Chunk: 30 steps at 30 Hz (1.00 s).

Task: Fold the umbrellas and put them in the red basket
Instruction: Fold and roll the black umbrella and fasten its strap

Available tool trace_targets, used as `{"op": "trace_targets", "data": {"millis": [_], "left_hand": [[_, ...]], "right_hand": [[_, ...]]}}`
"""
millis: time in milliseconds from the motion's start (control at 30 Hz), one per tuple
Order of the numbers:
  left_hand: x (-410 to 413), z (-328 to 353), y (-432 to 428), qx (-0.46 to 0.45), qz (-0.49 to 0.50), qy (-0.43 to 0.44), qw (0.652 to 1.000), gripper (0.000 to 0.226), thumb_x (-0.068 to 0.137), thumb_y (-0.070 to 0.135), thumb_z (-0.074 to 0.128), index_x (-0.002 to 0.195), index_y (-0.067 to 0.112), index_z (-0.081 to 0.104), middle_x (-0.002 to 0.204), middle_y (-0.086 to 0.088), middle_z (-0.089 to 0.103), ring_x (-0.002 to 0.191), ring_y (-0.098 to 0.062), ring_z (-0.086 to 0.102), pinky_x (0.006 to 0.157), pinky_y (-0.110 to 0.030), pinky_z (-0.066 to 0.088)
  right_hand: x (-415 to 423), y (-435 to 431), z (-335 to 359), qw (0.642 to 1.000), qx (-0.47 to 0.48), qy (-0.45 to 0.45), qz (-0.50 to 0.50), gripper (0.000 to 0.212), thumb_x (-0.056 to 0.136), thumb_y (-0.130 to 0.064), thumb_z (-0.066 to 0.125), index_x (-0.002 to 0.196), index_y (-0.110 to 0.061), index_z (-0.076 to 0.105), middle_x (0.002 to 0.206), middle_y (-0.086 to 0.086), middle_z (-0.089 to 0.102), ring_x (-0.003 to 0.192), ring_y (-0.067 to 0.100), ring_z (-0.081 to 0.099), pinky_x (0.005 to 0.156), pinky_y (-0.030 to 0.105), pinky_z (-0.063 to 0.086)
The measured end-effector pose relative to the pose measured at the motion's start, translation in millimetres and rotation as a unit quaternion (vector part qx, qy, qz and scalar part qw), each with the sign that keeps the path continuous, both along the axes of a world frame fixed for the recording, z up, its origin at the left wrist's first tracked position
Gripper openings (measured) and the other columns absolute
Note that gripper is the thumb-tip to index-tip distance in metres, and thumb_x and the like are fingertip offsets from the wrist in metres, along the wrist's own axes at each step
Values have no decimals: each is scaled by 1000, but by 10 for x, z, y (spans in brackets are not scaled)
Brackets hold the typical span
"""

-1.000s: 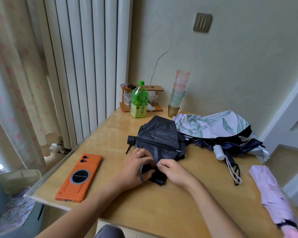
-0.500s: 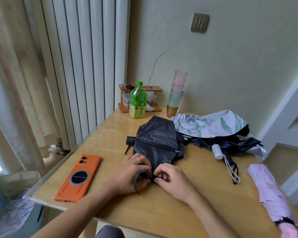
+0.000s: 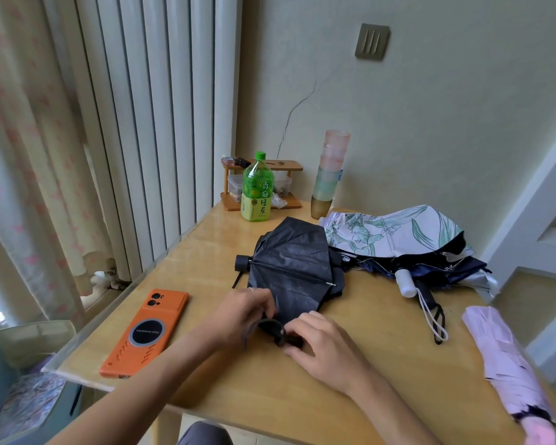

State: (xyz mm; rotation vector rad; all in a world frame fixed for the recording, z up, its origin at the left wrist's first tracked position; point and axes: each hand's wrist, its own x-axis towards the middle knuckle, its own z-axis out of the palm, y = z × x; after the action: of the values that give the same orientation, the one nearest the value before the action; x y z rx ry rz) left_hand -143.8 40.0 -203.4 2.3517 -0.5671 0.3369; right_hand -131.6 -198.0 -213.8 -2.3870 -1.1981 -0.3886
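The left hand [image 3: 243, 311] and right hand [image 3: 323, 346] both pinch the near end of the collapsed black fabric umbrella [image 3: 292, 268] on the wooden bench [image 3: 376, 332].

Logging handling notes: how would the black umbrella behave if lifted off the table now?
The black umbrella would probably flop, since its canopy lies loose and unbound. It looks compact, so likely light. Spread fabric should keep it from rolling.
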Motion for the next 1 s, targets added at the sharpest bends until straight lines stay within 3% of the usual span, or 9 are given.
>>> {"op": "trace_targets", "data": {"millis": [133, 267, 367, 533, 633, 700, 767, 833, 1000], "left_hand": [[139, 7, -58, 50, 54, -22, 997, 24, 91, 3, 55, 99, 25, 63, 98, 12, 58, 88, -4, 54, 77, -26, 48], [248, 95, -140, 154, 60, -10, 986, 30, 104, 25, 52, 133, 25, 60, 134, 5, 56, 124, -15, 51, 103, -33, 46], [296, 42, -188, 217, 64, 50, 973, 55, 108, 47, 33, 159, 26, 32, 166, 2, 27, 156, -17, 14, 126, -37, 15], [284, -184, -203, 273, 73, 91, 955, 104, 69, 88, -22, 160, 42, -3, 169, 5, -13, 154, -17, -22, 126, -43, -12], [312, -237, -211, 284, 86, 84, 951, 105, 64, 92, -24, 158, 47, -10, 166, 4, -26, 150, -21, -32, 124, -49, -14], [338, -232, -220, 297, 97, 93, 945, 92, 73, 90, -13, 156, 51, -13, 162, 1, -35, 148, -23, -37, 123, -52, -17], [354, -231, -216, 311, 108, 104, 938, 73, 90, 82, 6, 154, 54, -14, 160, -1, -39, 146, -25, -40, 122, -55, -18], [365, -257, -203, 314, 111, 108, 937, 69, 96, 76, 19, 154, 56, -13, 161, -2, -39, 146, -26, -40, 121, -56, -19], [391, -285, -175, 317, 105, 106, 937, 72, 92, 82, 15, 154, 57, -11, 163, -2, -34, 148, -26, -37, 120, -57, -20]], "right_hand": [[-28, 29, -3, 999, -15, -51, 9, 4, 90, -19, 64, 92, -23, 64, 92, -13, 59, 87, 10, 52, 77, 29, 49], [-56, 29, -34, 998, -15, -62, 25, 11, 95, -27, 64, 92, -23, 73, 91, -12, 58, 85, 10, 54, 77, 27, 49], [-90, 1, -9, 999, -7, -34, 30, 19, 98, -35, 62, 91, -24, 76, 88, -11, 61, 82, 10, 55, 76, 26, 49], [-39, 44, 72, 999, 22, -17, -34, 21, 102, -36, 53, 89, -25, 66, 82, -11, 61, 80, 11, 54, 73, 37, 51], [69, 133, 93, 994, 65, -34, -87, 22, 100, -33, 51, 108, -22, 69, 109, -10, 63, 103, 12, 58, 91, 34, 52], [170, 198, 97, 990, 16, 8, -142, 56, 98, -50, 38, 142, -21, 56, 148, -6, 50, 138, 15, 43, 115, 36, 39], [253, 235, 56, 974, -87, 81, -192, 85, 92, -70, 19, 163, -24, 21, 171, -3, 9, 158, 15, 4, 128, 38, 12], [296, 232, 6, 947, -163, 152, -229, 91, 93, -80, 15, 165, -27, -2, 171, -5, -15, 156, 13, -18, 127, 46, -4], [329, 107, -11, 919, -225, 218, -239, 91, 87, -86, 9, 161, -38, -16, 165, -16, -28, 152, 5, -27, 123, 54, -15]]}}
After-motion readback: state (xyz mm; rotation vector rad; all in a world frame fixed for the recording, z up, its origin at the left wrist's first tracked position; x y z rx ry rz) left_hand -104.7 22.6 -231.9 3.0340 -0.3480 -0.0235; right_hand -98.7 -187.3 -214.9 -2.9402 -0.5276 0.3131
